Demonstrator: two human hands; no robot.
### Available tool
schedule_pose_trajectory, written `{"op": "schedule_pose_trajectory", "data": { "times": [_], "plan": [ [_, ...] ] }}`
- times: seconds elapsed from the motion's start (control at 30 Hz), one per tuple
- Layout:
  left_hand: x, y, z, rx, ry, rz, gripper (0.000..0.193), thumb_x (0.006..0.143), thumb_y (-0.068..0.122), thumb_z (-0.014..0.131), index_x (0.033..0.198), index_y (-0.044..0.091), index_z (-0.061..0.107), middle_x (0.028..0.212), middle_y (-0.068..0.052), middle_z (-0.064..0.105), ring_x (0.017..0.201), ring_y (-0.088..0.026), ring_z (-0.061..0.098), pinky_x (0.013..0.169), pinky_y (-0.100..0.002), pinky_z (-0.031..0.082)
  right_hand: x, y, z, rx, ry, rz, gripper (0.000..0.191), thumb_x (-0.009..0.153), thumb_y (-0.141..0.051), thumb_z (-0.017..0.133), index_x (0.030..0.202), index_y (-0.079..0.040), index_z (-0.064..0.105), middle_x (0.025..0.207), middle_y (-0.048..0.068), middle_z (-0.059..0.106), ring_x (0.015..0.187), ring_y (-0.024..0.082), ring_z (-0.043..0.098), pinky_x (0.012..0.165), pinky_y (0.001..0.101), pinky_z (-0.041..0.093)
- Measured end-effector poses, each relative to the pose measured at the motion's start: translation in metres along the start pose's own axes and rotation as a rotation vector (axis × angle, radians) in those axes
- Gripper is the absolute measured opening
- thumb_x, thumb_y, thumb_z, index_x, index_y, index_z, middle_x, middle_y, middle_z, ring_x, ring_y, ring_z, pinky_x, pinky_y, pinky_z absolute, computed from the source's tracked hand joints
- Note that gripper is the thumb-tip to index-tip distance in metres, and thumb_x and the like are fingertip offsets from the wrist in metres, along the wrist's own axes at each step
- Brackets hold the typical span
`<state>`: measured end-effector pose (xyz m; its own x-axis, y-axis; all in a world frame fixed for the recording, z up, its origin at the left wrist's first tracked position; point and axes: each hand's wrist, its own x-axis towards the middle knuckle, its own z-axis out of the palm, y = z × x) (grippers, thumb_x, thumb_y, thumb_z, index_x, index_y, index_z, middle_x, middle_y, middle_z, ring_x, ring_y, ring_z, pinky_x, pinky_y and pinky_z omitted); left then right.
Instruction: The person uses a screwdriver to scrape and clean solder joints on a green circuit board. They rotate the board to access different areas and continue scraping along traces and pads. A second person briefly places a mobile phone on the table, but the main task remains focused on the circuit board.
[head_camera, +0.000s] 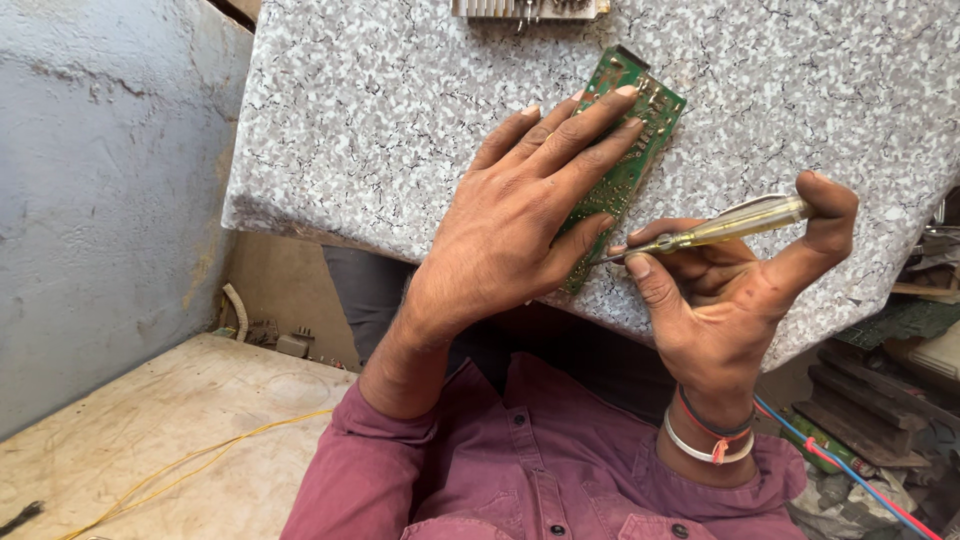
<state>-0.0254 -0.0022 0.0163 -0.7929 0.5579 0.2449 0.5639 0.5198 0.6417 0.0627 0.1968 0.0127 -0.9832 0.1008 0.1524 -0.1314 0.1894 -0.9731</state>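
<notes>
Head view: the left hand (520, 215) presses flat, fingers spread, on a green board (622, 170) near the table (380, 110) edge; the right hand (715, 290) fingers pinch a screwdriver (715, 230), tip at the board's near edge. A slip could gouge the board or jab the left thumb. No containers show.

Soft, even daylight fills the scene, perhaps from the upper right, where the speckled table (800, 90) looks palest. Shadows are faint beneath the left hand (520, 215). Focus is sharp at centre; edges bend slightly with wide-angle distortion. No glare.
</notes>
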Motion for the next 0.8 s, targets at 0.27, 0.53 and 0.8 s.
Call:
{"op": "schedule_pose_trajectory", "data": {
  "times": [0.27,0.53,0.8],
  "plan": [
    [0.0001,0.0008,0.0021,0.010,-0.001,-0.013,0.070,0.099,0.028,0.072,0.160,0.014,0.042,0.169,-0.005,0.034,0.157,-0.031,0.039,0.131,-0.049,0.028,0.0005,-0.0033,0.0005,0.032,0.014,0.047,0.096,0.105,0.019,0.072,0.158,-0.023,0.004,0.115,0.016,0.059,0.096,0.022,0.070,0.094,0.0346,0.066],
    [-0.0008,0.0012,0.0013,0.016,0.010,-0.021,0.069,0.100,0.029,0.071,0.161,0.015,0.040,0.170,-0.005,0.033,0.156,-0.033,0.040,0.131,-0.049,0.029,-0.0033,-0.0045,-0.0029,0.029,0.008,0.024,0.093,0.106,0.019,0.069,0.159,-0.025,0.006,0.108,0.019,0.063,0.091,0.022,0.070,0.087,0.0314,0.062],
    [-0.0015,0.0003,0.0005,0.008,0.005,-0.007,0.070,0.099,0.028,0.072,0.160,0.015,0.041,0.170,-0.004,0.033,0.157,-0.032,0.039,0.132,-0.049,0.028,-0.0014,0.0007,-0.0004,-0.080,-0.013,-0.051,0.099,0.104,0.022,0.073,0.158,-0.026,0.005,0.125,0.019,0.052,0.099,0.026,0.073,0.092,0.0361,0.068]
  ]
}}
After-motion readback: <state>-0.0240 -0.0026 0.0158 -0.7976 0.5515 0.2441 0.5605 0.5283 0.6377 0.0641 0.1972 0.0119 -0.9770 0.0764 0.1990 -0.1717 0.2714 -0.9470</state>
